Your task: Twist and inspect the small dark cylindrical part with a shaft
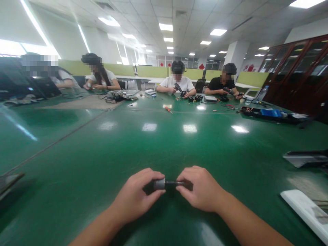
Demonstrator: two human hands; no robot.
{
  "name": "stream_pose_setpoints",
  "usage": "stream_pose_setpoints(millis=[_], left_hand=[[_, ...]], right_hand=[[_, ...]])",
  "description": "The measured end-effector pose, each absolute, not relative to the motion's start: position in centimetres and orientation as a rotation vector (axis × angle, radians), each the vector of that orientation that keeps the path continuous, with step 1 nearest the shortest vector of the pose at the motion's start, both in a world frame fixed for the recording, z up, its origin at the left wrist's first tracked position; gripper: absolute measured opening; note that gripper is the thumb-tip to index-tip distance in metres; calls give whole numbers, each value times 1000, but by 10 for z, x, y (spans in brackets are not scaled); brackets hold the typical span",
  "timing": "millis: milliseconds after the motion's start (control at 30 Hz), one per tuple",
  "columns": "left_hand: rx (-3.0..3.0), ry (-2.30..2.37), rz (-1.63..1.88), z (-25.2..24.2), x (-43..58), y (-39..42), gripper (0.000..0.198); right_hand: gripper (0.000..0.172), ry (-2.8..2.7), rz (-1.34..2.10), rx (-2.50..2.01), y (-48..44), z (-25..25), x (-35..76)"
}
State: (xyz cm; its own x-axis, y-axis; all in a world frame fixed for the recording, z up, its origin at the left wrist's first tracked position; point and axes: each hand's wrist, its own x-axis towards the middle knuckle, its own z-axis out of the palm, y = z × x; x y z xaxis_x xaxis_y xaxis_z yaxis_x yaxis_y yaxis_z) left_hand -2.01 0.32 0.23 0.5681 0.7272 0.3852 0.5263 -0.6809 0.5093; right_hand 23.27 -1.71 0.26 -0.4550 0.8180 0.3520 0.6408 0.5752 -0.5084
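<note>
Left hand (134,192) pinches the grey cylinder (160,184), my right hand (203,188) the end of the dark shaft (170,183), over the counter (153,147); I judge them light, stiff, best gripped around the cylinder's sides.

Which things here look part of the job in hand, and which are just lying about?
Seemingly in the job:
Grey cylinder, in the left hand
Dark rod, pinched by the right hand

Apparently just lying about:
Orange screwdriver, farther off
White panel, near the right edge
Grey-and-black item, beyond the panel
</note>
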Motion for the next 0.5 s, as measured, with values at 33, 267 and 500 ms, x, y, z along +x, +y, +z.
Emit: stream_pose_setpoints(millis=[33,267,500], left_hand=[[2467,1025,831,2,-20,3,23],[2458,1042,850,4,-19,4,22],[2468,1114,850,7,-21,6,20]], right_hand=[[5,-2239,408,-1162,-17,3,233],[6,-2243,398,-1182,-17,2,234],[7,-2256,435,-1260,-10,4,242]])
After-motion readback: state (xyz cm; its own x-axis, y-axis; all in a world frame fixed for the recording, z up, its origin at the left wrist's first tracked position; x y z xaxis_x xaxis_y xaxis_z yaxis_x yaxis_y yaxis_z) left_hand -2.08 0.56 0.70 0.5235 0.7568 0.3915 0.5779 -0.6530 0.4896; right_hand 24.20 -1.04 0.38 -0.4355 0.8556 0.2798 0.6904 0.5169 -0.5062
